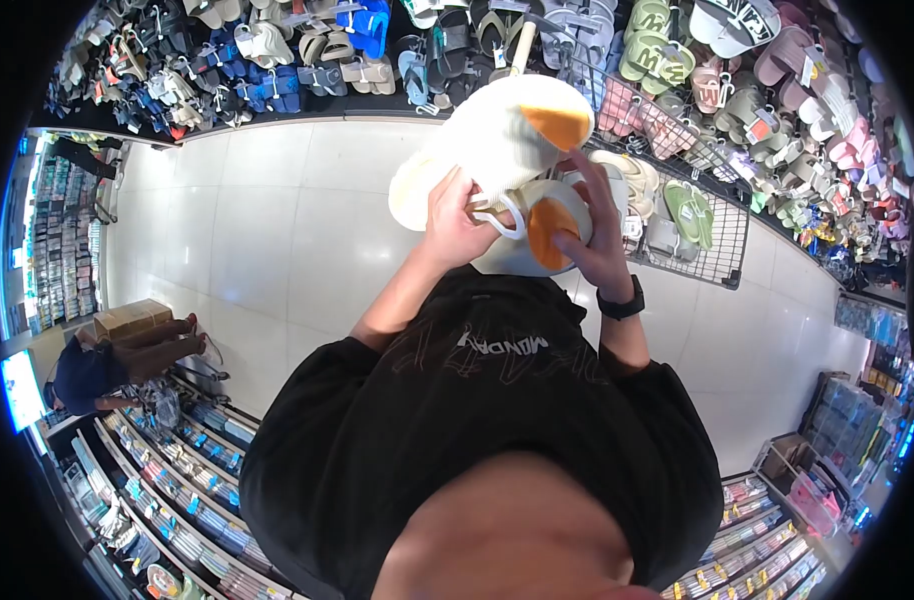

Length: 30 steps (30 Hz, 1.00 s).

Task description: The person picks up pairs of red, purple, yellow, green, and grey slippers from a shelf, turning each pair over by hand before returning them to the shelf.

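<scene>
My left hand (459, 222) is closed on a pair of cream slippers (477, 135) with orange patches, gripping them beside a white plastic hanger (504, 212). On the right, my right hand (599, 222) has its fingers curved round the lower slipper (550, 230), with the thumb on its orange patch. The upper slipper extends up and left, past both hands. A dark watch is on my right wrist.
Slippers hang on racks (277, 60) along the top. Right of my hands, a wire cart (745, 240) holds green slippers (689, 214) and cream slippers (637, 183). A person (87, 372) is beside a cardboard box (134, 319) at the left. Shelves (192, 470) stand at lower left.
</scene>
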### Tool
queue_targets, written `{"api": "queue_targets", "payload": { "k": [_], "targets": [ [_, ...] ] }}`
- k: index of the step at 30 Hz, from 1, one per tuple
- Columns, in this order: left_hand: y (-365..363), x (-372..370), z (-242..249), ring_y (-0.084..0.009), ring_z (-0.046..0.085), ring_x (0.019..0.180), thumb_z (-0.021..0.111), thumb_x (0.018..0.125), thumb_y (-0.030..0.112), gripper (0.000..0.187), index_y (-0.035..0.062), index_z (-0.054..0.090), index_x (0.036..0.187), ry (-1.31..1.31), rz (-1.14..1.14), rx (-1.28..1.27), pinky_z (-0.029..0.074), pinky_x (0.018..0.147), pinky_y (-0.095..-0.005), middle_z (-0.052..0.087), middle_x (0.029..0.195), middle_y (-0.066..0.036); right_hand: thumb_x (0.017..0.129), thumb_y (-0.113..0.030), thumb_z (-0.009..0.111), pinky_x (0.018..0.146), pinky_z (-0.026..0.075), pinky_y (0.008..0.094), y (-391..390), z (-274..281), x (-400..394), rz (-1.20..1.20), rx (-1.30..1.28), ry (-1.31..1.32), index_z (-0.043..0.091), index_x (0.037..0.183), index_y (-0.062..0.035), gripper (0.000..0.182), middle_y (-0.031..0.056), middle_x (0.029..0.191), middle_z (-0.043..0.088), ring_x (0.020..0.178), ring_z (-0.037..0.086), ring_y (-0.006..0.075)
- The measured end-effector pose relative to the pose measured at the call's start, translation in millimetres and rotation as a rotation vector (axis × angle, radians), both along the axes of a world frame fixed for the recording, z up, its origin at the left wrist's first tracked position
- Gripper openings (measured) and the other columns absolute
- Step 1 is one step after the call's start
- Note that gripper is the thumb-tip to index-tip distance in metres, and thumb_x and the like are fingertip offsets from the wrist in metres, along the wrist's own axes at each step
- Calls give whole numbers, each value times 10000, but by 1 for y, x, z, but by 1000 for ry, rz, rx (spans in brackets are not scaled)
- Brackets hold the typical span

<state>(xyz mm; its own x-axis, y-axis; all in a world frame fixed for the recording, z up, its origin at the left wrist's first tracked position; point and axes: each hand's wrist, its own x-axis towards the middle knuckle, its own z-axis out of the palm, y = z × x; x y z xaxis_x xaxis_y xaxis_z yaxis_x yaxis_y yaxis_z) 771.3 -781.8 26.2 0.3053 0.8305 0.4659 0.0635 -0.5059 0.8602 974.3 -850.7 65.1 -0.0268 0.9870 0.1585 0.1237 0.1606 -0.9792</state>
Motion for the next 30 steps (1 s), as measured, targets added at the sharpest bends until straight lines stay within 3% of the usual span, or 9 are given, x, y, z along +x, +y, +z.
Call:
{"api": "queue_targets", "payload": {
  "k": [6,9,12,15,21,24,27,29,30],
  "targets": [
    [-4,2,21,-211,560,633,848,583,133,440,31,624,948,81,22,107,444,568,-316,564,747,-71,613,-78,601,970,443,366,9,-2,-1,-77,275,-76,252,1499,-73,952,158,1537,229,1359,341,269],
    [-4,-1,18,-217,564,633,867,566,152,456,30,618,929,146,45,152,444,565,-317,566,747,-71,571,-107,592,1006,422,391,9,-7,-1,-84,161,44,218,1506,-46,1009,127,1550,223,1245,460,258],
    [-4,-1,20,-230,577,642,886,543,173,483,36,617,920,115,47,137,447,565,-316,583,761,-79,613,-129,616,1010,409,380,11,-15,-5,-180,302,106,236,1506,-70,973,149,1570,187,1405,292,265],
    [-13,-1,31,-254,590,680,888,557,213,492,45,618,933,191,77,142,461,594,-344,599,788,-89,612,-161,628,1018,391,375,14,-15,4,-74,230,96,235,1508,-72,983,137,1572,196,1409,292,246],
    [-19,1,35,-309,573,792,844,639,317,485,48,611,969,415,102,164,455,705,-399,604,846,-100,565,-96,584,1028,345,343,7,-16,2,41,64,243,286,1482,-67,965,144,1499,369,1379,349,222],
    [-16,-6,25,-317,568,818,818,671,335,486,42,606,995,589,14,-38,449,733,-394,597,866,-98,540,-53,544,1030,333,336,4,-22,-8,67,6,308,309,1466,-62,955,154,1451,437,1338,401,222],
    [-10,-8,23,-323,551,790,786,716,320,414,35,588,943,403,-25,82,444,733,-395,590,889,-112,537,-35,527,1028,358,341,6,-20,-12,51,63,301,317,1454,-50,942,165,1434,453,1263,474,224],
    [-7,-1,10,-265,546,773,737,789,289,322,38,565,893,244,-43,147,436,716,-358,597,913,-89,541,-33,525,1019,378,340,7,-23,-12,39,79,290,326,1444,-46,925,165,1420,468,1244,494,225],
    [-8,0,2,-232,544,762,710,822,274,285,38,565,885,130,-98,8,433,702,-337,602,915,-76,547,-31,522,1012,390,338,7,-25,-11,41,89,278,332,1439,-45,912,164,1410,480,1238,501,226]
  ]
}}
